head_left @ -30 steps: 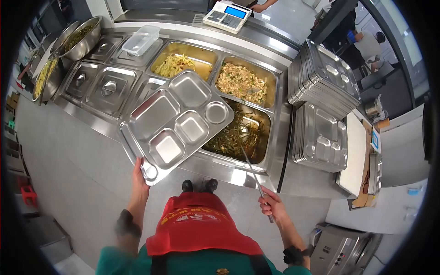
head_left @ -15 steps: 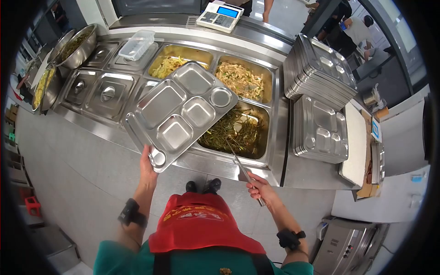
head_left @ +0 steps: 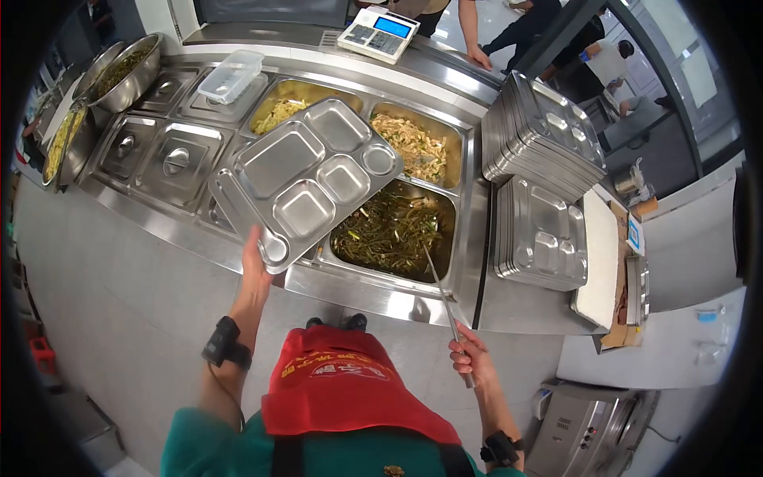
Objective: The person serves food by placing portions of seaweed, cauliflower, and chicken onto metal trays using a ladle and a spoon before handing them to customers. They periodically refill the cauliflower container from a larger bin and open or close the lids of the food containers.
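My left hand [head_left: 254, 266] grips the near corner of a steel compartment tray [head_left: 280, 168], which is tilted over the counter with bare compartments. In my right hand [head_left: 471, 358] is the long metal handle of a serving spoon [head_left: 442, 296]. Its far end goes into a pan of dark green strips [head_left: 381, 238], where the spoon's head is hidden. Behind that pan sits one with pale brown shredded food [head_left: 413, 147]. The tray partly covers a pan of yellowish food [head_left: 278, 115].
Stacked steel trays [head_left: 548, 131] stand right of the pans, with a lower stack [head_left: 544, 238] in front. Lidded pans [head_left: 179, 163], a clear plastic box [head_left: 230, 77] and a large bowl of greens [head_left: 119, 79] are left. A scale [head_left: 379, 36] stands behind; people are beyond the counter.
My right hand has moved down and right, and the spoon's handle now enters the greens farther right. The tray has shifted slightly left and up, uncovering more of the green pan.
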Motion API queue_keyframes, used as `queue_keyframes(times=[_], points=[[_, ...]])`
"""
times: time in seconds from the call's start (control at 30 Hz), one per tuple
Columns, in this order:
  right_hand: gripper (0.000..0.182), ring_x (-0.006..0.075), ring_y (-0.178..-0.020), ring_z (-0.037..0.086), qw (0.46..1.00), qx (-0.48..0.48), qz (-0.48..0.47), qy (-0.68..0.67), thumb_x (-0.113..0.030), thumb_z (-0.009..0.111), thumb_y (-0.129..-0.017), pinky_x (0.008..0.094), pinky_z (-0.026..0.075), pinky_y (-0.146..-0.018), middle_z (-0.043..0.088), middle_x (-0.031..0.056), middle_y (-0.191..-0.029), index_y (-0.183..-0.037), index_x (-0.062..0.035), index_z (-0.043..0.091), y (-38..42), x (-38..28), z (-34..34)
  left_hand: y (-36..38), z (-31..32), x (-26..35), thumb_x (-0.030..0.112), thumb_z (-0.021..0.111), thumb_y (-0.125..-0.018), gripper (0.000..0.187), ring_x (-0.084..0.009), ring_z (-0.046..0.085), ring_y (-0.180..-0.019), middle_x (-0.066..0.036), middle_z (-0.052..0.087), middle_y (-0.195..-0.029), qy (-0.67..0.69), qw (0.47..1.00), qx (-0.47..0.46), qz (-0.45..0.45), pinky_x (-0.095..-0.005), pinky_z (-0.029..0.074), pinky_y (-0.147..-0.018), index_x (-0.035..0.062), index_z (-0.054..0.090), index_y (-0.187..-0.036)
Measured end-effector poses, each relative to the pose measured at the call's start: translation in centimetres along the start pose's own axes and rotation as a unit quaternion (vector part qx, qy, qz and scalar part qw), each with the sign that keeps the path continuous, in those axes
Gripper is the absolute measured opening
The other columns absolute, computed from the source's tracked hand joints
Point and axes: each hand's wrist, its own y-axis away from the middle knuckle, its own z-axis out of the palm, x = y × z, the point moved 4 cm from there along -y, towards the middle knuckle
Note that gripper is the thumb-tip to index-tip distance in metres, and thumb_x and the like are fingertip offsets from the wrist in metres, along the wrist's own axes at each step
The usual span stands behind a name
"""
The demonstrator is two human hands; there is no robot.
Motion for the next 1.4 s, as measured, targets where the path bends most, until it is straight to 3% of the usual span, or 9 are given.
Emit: queue_keyframes(times=[0.3,0.63,0.73,0.83,0.93,1.03,1.17,1.3,1.4], points=[[0.042,0.0038,-0.051,0.030,0.996,-0.049,-0.075,0.014,-0.002,0.042,-0.090,0.0117,0.023,-0.037,0.043,0.0056,-0.079,-0.129,-0.0150,0.045,4.9,-3.9,7.4,-3.6,0.9,-3.4,0.031,0.062,-0.084,0.057,-0.0240,0.056,-0.099,-0.014,0.050,-0.112,-0.061,0.997,-0.038,0.001,-0.0367,0.051,-0.080,-0.0024,0.036,-0.122],[0.047,0.0034,-0.049,0.032,0.964,0.019,-0.141,0.226,-0.003,0.043,-0.089,0.0160,0.027,-0.039,0.047,0.0001,-0.075,-0.134,-0.0166,0.039,-3.8,4.2,6.2,-0.7,2.8,-6.2,0.027,0.062,-0.084,0.040,-0.0208,0.059,-0.090,-0.010,0.058,-0.101,-0.005,0.997,-0.052,-0.063,-0.0346,0.051,-0.077,0.0010,0.049,-0.112],[0.048,0.0050,-0.051,0.039,0.904,0.071,-0.227,0.356,-0.001,0.045,-0.088,0.0195,0.034,-0.042,0.049,0.0013,-0.075,-0.134,-0.0122,0.039,-3.9,4.5,5.7,-0.6,2.9,-5.7,0.027,0.062,-0.084,0.041,-0.0208,0.059,-0.090,-0.010,0.058,-0.102,-0.011,0.996,-0.063,-0.061,-0.0343,0.051,-0.077,0.0011,0.048,-0.113],[0.047,0.0069,-0.053,0.045,0.702,0.086,-0.429,0.563,-0.001,0.048,-0.086,0.0221,0.040,-0.048,0.050,0.0029,-0.075,-0.133,-0.0085,0.041,-4.5,3.4,5.4,-0.9,2.6,-5.4,0.027,0.063,-0.084,0.042,-0.0208,0.059,-0.091,-0.010,0.057,-0.102,-0.006,0.995,-0.074,-0.063,-0.0342,0.051,-0.077,0.0009,0.047,-0.113],[0.045,0.0083,-0.055,0.048,0.595,0.067,-0.493,0.631,0.001,0.047,-0.086,0.0233,0.042,-0.052,0.051,0.0043,-0.077,-0.130,-0.0061,0.043,-3.7,2.8,6.2,-1.5,1.7,-5.6,0.027,0.063,-0.084,0.043,-0.0206,0.059,-0.092,-0.010,0.057,-0.103,-0.008,0.995,-0.072,-0.069,-0.0342,0.051,-0.077,0.0007,0.046,-0.114],[0.045,0.0065,-0.053,0.046,0.661,0.107,-0.451,0.590,0.000,0.046,-0.087,0.0214,0.040,-0.048,0.051,0.0035,-0.077,-0.131,-0.0071,0.043,-2.6,2.6,5.2,-2.0,0.7,-5.6,0.026,0.063,-0.083,0.043,-0.0206,0.059,-0.091,-0.010,0.058,-0.102,-0.008,0.995,-0.061,-0.075,-0.0344,0.051,-0.077,0.0001,0.047,-0.113],[0.046,0.0035,-0.047,0.036,0.886,0.142,-0.314,0.310,-0.004,0.044,-0.089,0.0178,0.029,-0.038,0.047,0.0011,-0.074,-0.134,-0.0111,0.037,-0.8,1.5,2.9,-2.0,0.0,-4.1,0.026,0.064,-0.083,0.040,-0.0209,0.061,-0.087,-0.009,0.059,-0.098,-0.006,0.995,-0.064,-0.079,-0.0345,0.051,-0.076,-0.0002,0.049,-0.110],[0.042,0.0047,-0.047,0.033,0.953,0.138,-0.188,0.194,-0.003,0.042,-0.088,0.0178,0.026,-0.039,0.048,0.0019,-0.075,-0.130,-0.0103,0.043,-1.3,0.3,2.1,-1.8,1.1,-2.0,0.030,0.061,-0.085,0.035,-0.0208,0.061,-0.085,-0.010,0.060,-0.095,-0.017,0.996,-0.070,-0.060,-0.0346,0.051,-0.075,0.0019,0.052,-0.104],[0.044,0.0047,-0.047,0.031,0.992,0.024,-0.054,0.115,-0.004,0.043,-0.088,0.0175,0.024,-0.039,0.048,0.0026,-0.075,-0.131,-0.0115,0.042,-5.2,1.4,1.2,-3.1,1.4,-1.3,0.031,0.058,-0.087,0.030,-0.0200,0.061,-0.087,-0.008,0.061,-0.096,-0.020,0.993,-0.088,-0.075,-0.0339,0.051,-0.077,0.0049,0.055,-0.101]])
